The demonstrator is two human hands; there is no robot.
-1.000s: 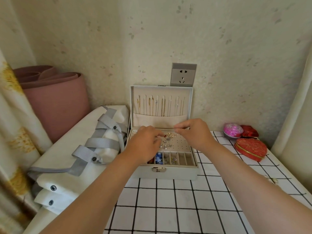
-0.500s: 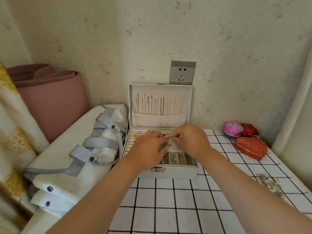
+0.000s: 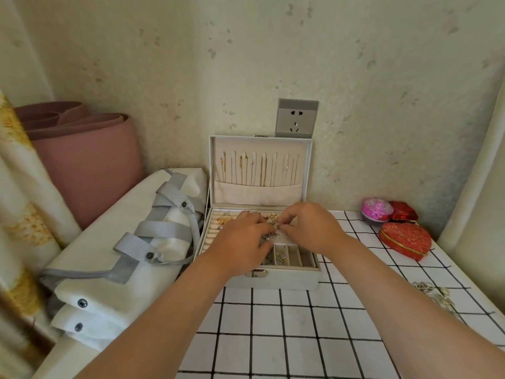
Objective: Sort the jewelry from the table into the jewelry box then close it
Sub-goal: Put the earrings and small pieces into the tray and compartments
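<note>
Both hands have drawn together over the jewelry box (image 3: 273, 279): the right hand (image 3: 310, 228) pinches a small earring (image 3: 278, 227); whether the left hand (image 3: 243, 237), fingers curled, grips anything I cannot tell. Necklaces (image 3: 257, 168) are hung. A loose pile (image 3: 434, 294) waits on the surface (image 3: 300, 337) right of the box, which is not yet closed.

**L hand (image 3: 240, 242) + R hand (image 3: 311, 228) at open jewelry box (image 3: 273, 280)**

Both hands w/ curled fingers meet over the box's top tray, fingertips pinching a small jewelry piece (image 3: 278, 227) btwn them. Box lid (image 3: 261, 192) stands upright, necklaces (image 3: 263, 170) hanging inside. Some loose jewelry (image 3: 434, 292) lies on the checked table (image 3: 300, 337) at far R, well apart from the box.
</note>
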